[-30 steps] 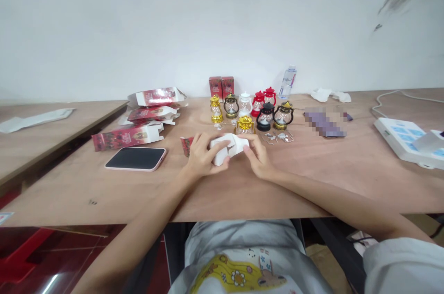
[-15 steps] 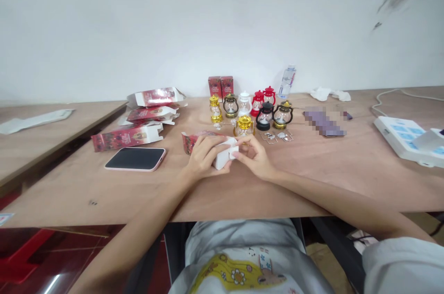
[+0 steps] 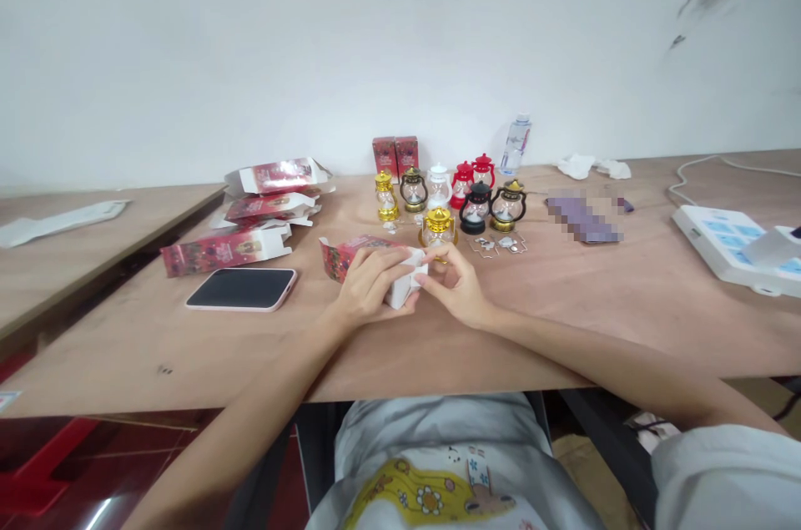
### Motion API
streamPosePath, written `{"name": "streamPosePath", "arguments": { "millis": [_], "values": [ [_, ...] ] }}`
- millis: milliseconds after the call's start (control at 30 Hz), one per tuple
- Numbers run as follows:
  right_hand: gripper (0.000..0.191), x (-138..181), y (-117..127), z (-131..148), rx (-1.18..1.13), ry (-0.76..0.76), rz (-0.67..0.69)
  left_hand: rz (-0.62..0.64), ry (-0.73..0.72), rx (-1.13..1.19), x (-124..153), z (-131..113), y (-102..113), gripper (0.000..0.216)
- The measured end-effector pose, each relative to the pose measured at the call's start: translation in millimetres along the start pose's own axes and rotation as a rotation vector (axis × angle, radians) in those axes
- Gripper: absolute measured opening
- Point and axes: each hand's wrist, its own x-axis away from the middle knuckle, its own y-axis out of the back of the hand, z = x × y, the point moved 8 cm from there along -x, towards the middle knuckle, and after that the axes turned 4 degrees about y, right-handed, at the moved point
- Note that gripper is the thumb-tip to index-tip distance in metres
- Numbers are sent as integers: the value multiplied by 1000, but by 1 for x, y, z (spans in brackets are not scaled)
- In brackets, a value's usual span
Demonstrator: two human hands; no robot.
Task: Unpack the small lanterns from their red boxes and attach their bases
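Note:
A red printed cardboard box (image 3: pixel 341 257) with white end flaps lies on its side between my hands, low over the table. My left hand (image 3: pixel 370 284) wraps around its body from the left. At the white flap end, my right hand (image 3: pixel 460 286) pinches a flap between thumb and fingers. Just behind the hands stands a gold miniature lantern (image 3: pixel 439 227), its lower part partly covered by my right fingers. Farther back are several more small lanterns, among them a black lantern (image 3: pixel 476 209), a white lantern (image 3: pixel 439 186) and a red lantern (image 3: pixel 462 184).
Flattened red boxes (image 3: pixel 229 250) pile up on the left, behind a phone (image 3: pixel 243 289). Two closed red boxes (image 3: pixel 395 154) and a water bottle (image 3: pixel 516 144) stand by the wall. Small metal pieces (image 3: pixel 499 244) lie before the lanterns. A white power strip (image 3: pixel 732 246) sits at right.
The box tilts slightly, showing a bit more of its red side at the left. Both hands keep their hold, and the whole view has shifted a little.

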Motion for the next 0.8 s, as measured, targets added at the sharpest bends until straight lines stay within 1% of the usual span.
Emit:
{"name": "streamPosePath", "arguments": {
  "millis": [100, 167, 300, 433, 533, 633, 700, 733, 800],
  "values": [
    [28, 1, 1, 0, 38, -11, -25, 3, 11, -1, 1, 0, -1, 42],
    [29, 1, 2, 0, 50, -10, -45, 29, 21, 3, 1, 2, -3, 45],
    [32, 0, 6, -6, 33, -20, -70, 137, 27, 45, 1, 9, -13, 55],
    [33, -2, 9, -15, 9, -53, -69, 233, 11, 93, 4, 14, -21, 48],
    [41, -4, 8, -15, -28, -54, -30, 210, -34, 103, 4, 10, -18, 46],
    [50, -5, 1, -11, -51, -66, 79, 105, -96, 128, 4, 2, -9, 52],
    [50, -5, -4, -9, -51, -67, 147, 56, -118, 137, 4, 0, -5, 60],
    [49, -5, -5, -9, -47, -63, 166, 52, -112, 145, 3, 0, -5, 64],
    [47, -5, -5, -8, -24, -40, 160, 90, -77, 179, 3, 3, -8, 73]
  ]
}}
